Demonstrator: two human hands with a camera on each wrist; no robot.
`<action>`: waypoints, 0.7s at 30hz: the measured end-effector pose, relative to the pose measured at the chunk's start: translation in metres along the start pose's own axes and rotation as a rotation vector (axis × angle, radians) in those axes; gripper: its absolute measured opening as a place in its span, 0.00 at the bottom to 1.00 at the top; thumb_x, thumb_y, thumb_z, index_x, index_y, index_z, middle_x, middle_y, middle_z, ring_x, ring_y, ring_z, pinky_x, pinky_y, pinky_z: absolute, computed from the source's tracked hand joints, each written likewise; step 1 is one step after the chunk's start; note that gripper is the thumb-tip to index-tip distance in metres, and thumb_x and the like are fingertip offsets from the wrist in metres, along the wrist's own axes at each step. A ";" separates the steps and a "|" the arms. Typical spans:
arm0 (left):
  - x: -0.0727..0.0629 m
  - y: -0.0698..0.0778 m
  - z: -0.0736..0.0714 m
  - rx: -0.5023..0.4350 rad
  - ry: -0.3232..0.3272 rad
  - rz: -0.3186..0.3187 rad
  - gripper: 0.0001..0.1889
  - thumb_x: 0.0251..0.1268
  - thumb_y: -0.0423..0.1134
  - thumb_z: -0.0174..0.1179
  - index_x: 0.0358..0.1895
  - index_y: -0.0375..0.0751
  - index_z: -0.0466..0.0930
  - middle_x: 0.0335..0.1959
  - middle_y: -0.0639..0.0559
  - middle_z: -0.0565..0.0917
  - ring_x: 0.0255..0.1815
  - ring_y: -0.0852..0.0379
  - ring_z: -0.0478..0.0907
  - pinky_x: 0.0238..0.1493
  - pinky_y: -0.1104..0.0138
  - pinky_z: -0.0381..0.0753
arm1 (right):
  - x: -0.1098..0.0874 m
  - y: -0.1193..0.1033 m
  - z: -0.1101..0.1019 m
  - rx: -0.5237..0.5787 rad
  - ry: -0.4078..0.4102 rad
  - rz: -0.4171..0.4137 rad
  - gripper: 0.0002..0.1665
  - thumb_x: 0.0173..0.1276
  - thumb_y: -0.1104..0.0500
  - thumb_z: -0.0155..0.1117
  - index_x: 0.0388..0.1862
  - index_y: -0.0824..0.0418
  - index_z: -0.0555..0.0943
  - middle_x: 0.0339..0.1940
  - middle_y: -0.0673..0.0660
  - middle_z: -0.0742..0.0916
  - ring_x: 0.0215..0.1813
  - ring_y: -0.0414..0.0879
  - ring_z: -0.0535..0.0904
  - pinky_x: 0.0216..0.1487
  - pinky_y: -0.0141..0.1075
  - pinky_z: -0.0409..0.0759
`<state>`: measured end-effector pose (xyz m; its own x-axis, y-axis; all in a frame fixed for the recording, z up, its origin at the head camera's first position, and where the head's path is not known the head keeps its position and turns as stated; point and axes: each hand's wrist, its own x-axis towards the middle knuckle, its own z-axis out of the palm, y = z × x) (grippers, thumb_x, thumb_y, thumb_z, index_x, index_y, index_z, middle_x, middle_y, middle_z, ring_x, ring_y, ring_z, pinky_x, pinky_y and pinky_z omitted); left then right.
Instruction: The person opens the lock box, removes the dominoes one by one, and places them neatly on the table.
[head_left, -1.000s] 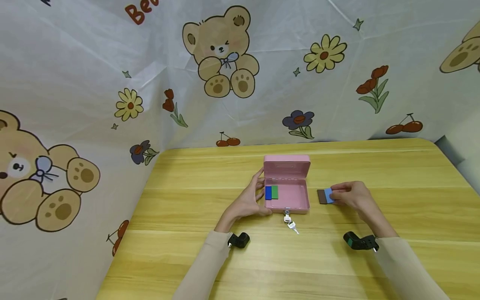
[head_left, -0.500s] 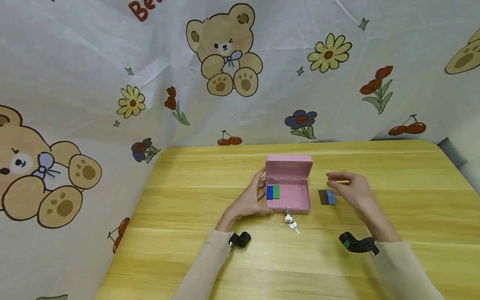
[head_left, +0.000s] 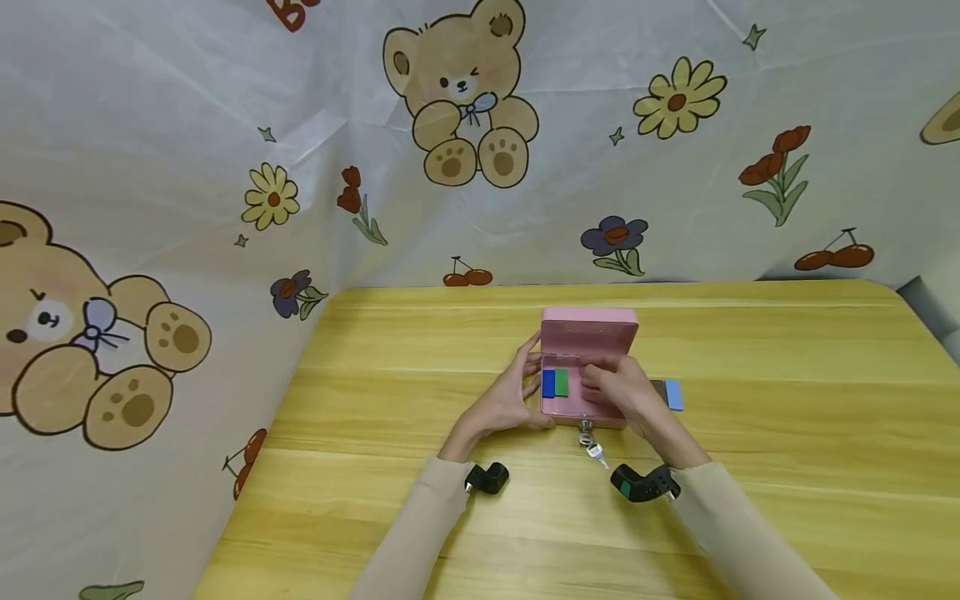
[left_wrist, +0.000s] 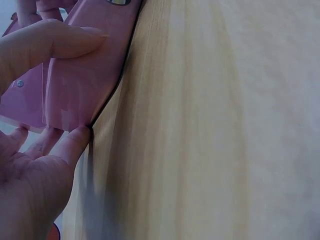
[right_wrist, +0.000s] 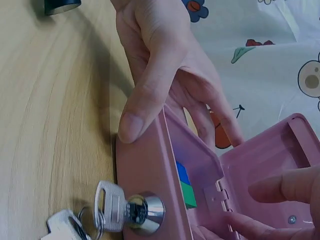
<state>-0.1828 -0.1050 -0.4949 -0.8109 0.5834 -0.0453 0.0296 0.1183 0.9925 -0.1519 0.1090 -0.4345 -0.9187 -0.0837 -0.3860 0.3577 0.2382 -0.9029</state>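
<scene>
A pink metal cash box (head_left: 573,418) stands on the table with its lid (head_left: 588,333) raised. My left hand (head_left: 501,402) holds its left end, thumb along the front wall and fingers round the back corner. Inside, a blue tile (head_left: 548,383) and a green tile (head_left: 562,382) lie side by side at the left. My right hand (head_left: 618,389) reaches into the box, its fingers near the green tile; nothing shows between them in the right wrist view. Two keys (right_wrist: 110,206) hang at the front lock (right_wrist: 146,214), one of them in it.
Right of the box, a light blue tile (head_left: 674,395) lies beside a brown tile (head_left: 659,388) that my right hand partly covers. Behind the wooden table (head_left: 420,333) hangs a white cloth (head_left: 562,208) printed with bears and flowers.
My right hand has left the brown and light blue tiles and moved left into the box. The left hand keeps its hold on the box. The view has shifted slightly.
</scene>
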 end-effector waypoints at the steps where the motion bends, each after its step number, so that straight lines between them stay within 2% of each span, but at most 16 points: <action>1: 0.000 0.000 0.001 0.002 0.002 -0.005 0.75 0.40 0.14 0.75 0.85 0.68 0.38 0.78 0.47 0.60 0.79 0.50 0.60 0.79 0.65 0.63 | 0.001 0.000 0.001 0.017 -0.003 0.008 0.28 0.83 0.60 0.51 0.74 0.77 0.68 0.68 0.77 0.76 0.64 0.64 0.81 0.59 0.44 0.87; 5: 0.001 0.000 0.002 0.001 0.010 -0.015 0.75 0.40 0.14 0.75 0.85 0.67 0.38 0.78 0.46 0.59 0.79 0.49 0.59 0.79 0.66 0.63 | 0.002 0.000 0.004 0.051 -0.001 0.008 0.27 0.83 0.62 0.52 0.71 0.80 0.69 0.65 0.77 0.79 0.57 0.59 0.86 0.53 0.41 0.90; 11: 0.001 0.000 0.002 0.009 0.006 -0.016 0.74 0.41 0.14 0.75 0.85 0.68 0.38 0.78 0.45 0.58 0.79 0.49 0.58 0.79 0.67 0.63 | 0.006 0.000 0.015 0.127 0.011 -0.003 0.25 0.81 0.67 0.54 0.69 0.83 0.69 0.64 0.80 0.78 0.57 0.59 0.86 0.54 0.42 0.89; 14: 0.001 -0.001 0.002 0.009 0.006 -0.013 0.74 0.41 0.14 0.75 0.85 0.67 0.38 0.78 0.45 0.59 0.79 0.48 0.59 0.80 0.64 0.63 | 0.009 0.000 0.017 0.166 0.016 0.008 0.25 0.79 0.69 0.53 0.69 0.84 0.69 0.63 0.80 0.78 0.52 0.53 0.87 0.55 0.40 0.89; 17: 0.001 -0.001 0.002 0.009 0.005 -0.012 0.74 0.41 0.14 0.75 0.86 0.66 0.38 0.78 0.44 0.60 0.79 0.47 0.60 0.80 0.62 0.63 | 0.012 0.001 0.017 0.185 0.034 0.010 0.24 0.78 0.72 0.55 0.68 0.84 0.70 0.61 0.78 0.80 0.44 0.46 0.87 0.51 0.38 0.90; 21: 0.001 0.001 0.001 0.010 0.004 -0.012 0.74 0.41 0.14 0.75 0.86 0.65 0.38 0.78 0.43 0.60 0.78 0.47 0.61 0.80 0.62 0.63 | 0.014 0.003 0.016 0.167 0.046 -0.014 0.22 0.75 0.73 0.58 0.65 0.84 0.72 0.60 0.79 0.80 0.41 0.44 0.87 0.47 0.36 0.91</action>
<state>-0.1828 -0.1033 -0.4945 -0.8137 0.5786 -0.0565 0.0256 0.1328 0.9908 -0.1608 0.0935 -0.4456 -0.9290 -0.0410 -0.3678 0.3644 0.0733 -0.9284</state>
